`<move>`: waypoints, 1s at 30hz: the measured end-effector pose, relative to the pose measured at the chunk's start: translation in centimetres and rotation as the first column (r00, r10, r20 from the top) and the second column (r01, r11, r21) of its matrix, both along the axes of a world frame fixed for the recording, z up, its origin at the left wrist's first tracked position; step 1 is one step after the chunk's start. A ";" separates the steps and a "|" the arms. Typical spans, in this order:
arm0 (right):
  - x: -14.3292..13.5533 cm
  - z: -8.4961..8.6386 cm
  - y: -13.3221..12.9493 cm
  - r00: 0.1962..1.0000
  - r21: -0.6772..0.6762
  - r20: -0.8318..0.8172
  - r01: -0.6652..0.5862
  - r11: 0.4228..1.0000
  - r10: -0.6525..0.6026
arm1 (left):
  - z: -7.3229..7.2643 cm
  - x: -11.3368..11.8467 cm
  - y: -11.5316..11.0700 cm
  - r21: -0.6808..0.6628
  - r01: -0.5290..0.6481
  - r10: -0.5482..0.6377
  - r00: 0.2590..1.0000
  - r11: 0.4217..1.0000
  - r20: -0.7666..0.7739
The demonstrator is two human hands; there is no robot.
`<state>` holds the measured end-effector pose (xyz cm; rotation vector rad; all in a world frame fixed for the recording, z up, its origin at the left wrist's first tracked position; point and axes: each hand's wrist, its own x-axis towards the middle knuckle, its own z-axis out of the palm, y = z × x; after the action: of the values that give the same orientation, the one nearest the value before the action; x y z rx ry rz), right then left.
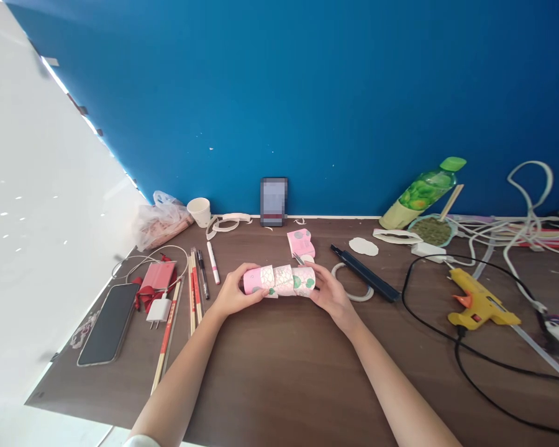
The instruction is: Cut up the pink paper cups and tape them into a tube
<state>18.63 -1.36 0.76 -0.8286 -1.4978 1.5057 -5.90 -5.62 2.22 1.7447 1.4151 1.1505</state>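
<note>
Across the middle of the desk lies a pink and white patterned paper tube, made of sections that look like paper cups fitted end to end, with green leaf prints on the right one. My left hand is closed around its left end, thumb along the front. At the right end, my right hand grips the tube's rim, with some fingers hidden behind. Just beyond the tube is a cut pink paper cup piece. A pointed metal tip shows beside that piece, the rest hidden.
Right: a dark blue stick-like tool, white rings, a yellow glue gun with a looping black cord, a tilted green bottle. Left: a phone, chopsticks, pens, a white cup. Another phone leans on the blue wall.
</note>
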 end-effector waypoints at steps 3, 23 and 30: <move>0.1 0.4 -0.1 0.997 0.041 0.057 0.043 0.998 -0.046 | -0.1 -0.1 0.0 -0.025 -0.006 0.006 1.000 1.000 0.006; 0.1 2.0 -0.9 0.980 0.117 0.195 -0.061 0.991 0.037 | -0.4 -0.5 0.2 -0.067 -0.011 0.013 0.999 0.998 0.039; 0.3 0.8 -0.7 0.966 0.209 0.255 -0.005 0.978 -0.049 | -0.1 -0.4 0.1 -0.062 0.028 -0.024 0.998 0.998 0.062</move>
<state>18.96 -2.04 1.54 -0.9390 -1.7969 1.2325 -6.31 -5.52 2.11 1.6663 1.3734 1.1238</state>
